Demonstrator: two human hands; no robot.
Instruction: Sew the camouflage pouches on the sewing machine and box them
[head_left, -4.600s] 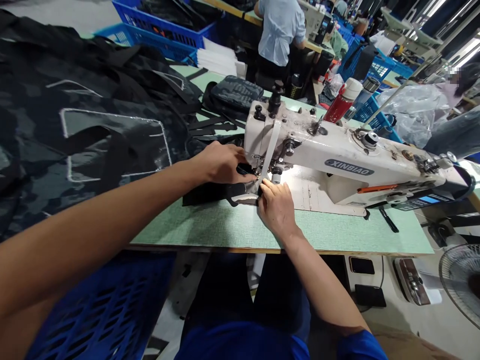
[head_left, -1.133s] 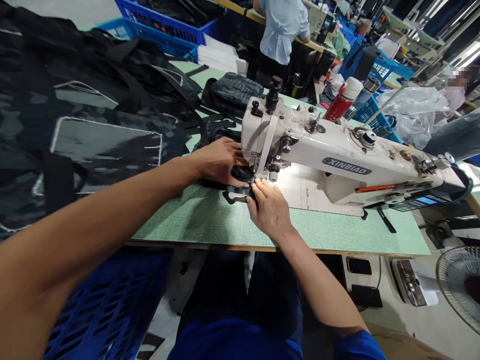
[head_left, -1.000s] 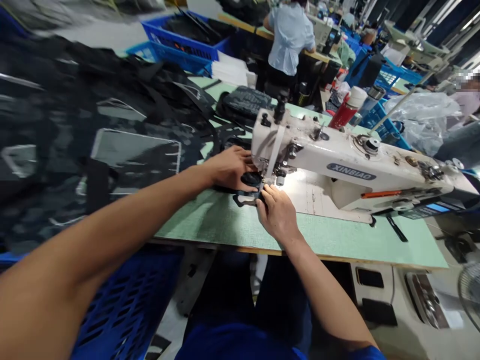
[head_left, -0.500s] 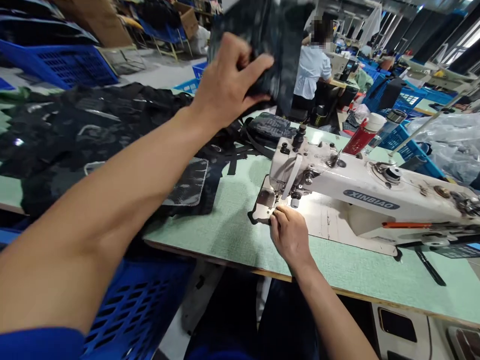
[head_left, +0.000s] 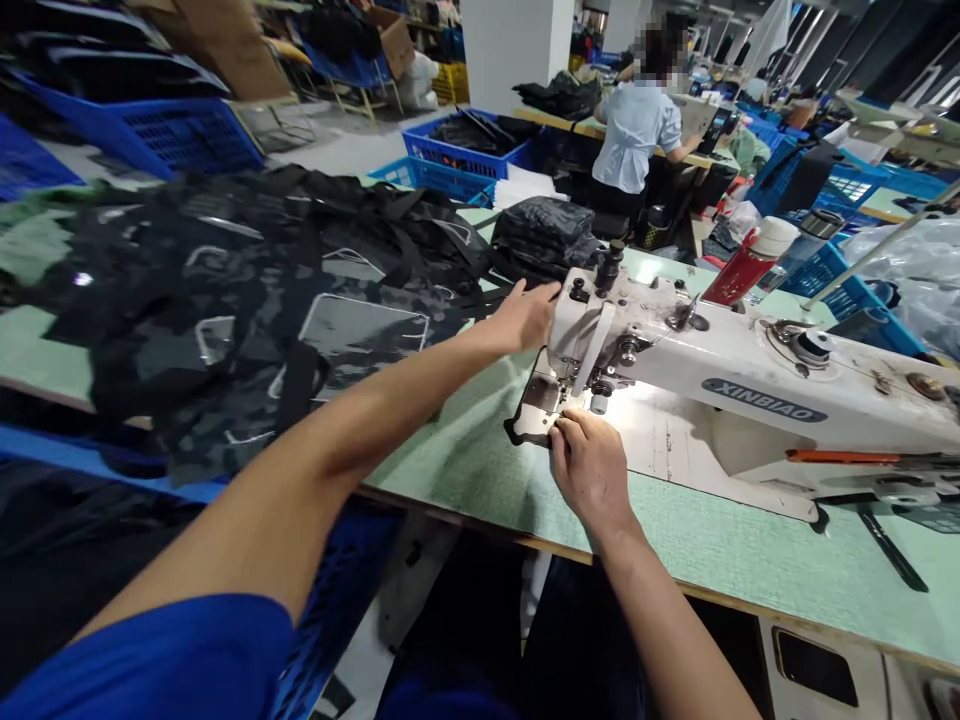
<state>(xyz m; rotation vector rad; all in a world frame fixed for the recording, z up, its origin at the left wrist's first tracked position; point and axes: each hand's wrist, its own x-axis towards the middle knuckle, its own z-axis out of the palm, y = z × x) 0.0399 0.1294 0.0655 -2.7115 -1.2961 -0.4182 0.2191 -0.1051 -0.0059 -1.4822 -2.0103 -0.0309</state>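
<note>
My left hand (head_left: 525, 316) is stretched out beside the head of the white sewing machine (head_left: 675, 350), fingers extended and holding nothing. Just behind it lies a stack of dark pieces (head_left: 544, 235). My right hand (head_left: 592, 460) rests on the machine's bed near the needle and presser foot, its fingers bent and pressed together; whatever they may hold is too small to make out. To the left, a large heap of dark camouflage fabric pieces with black straps (head_left: 360, 320) covers the green table (head_left: 480, 470).
A red bottle with a white lid (head_left: 754, 260) stands behind the machine, near a clear bottle. Black tweezers or snips (head_left: 892, 550) lie at the right. Blue crates (head_left: 472, 145) stand beyond the table, and a person in light blue (head_left: 637, 130) sits further back.
My left hand has come down from above the table and released the dark piece, which now lies on the stack behind the machine head. My right hand has stayed by the needle.
</note>
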